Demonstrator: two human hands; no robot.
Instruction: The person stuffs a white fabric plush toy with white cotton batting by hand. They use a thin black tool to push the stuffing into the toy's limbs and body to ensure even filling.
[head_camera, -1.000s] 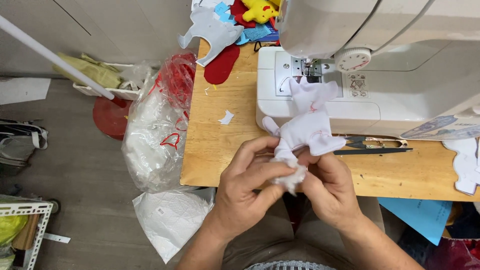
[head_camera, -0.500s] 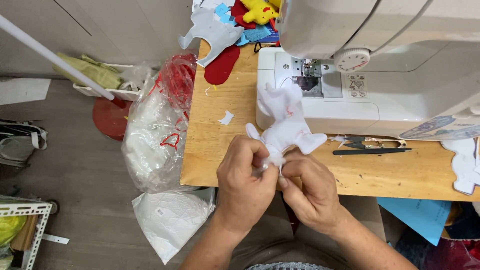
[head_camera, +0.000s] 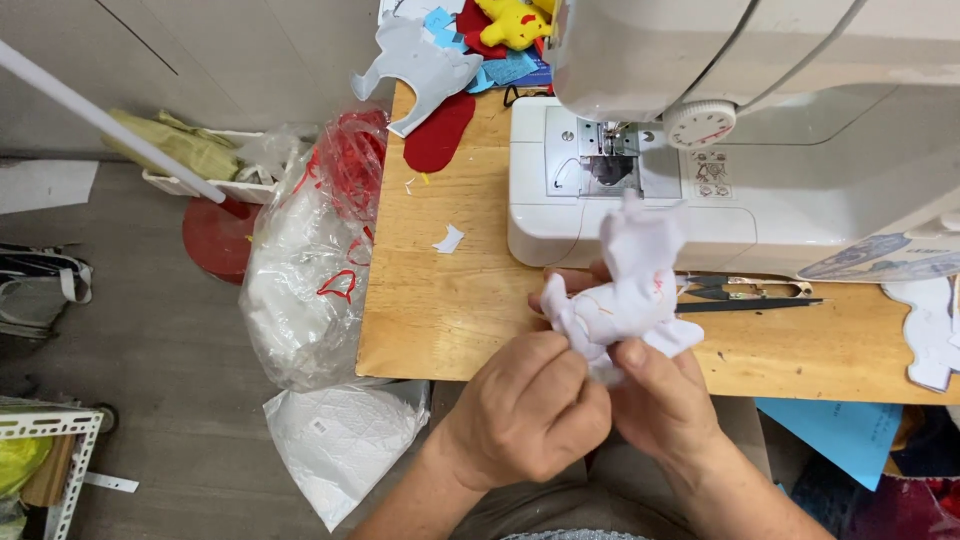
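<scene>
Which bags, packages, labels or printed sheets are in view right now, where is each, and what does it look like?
Clear plastic bag: hangs off the table's left edge, bulging with white filling, red markings.
White quilted packet: on the floor below that bag, flat, roughly square.
Sticker: on the white sewing machine under its dial, small, pale with red drawings.
Blue sheet: under the table's right front, flat, printed.
No screens.

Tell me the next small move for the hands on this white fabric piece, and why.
Probably keep working the bunched lower end outward with the fingertips. Both the left hand and right hand pinch the bottom of the white fabric piece, which looks crumpled there while its upper lobes stand free in front of the sewing machine. The scissors lie untouched on the wooden table.
</scene>
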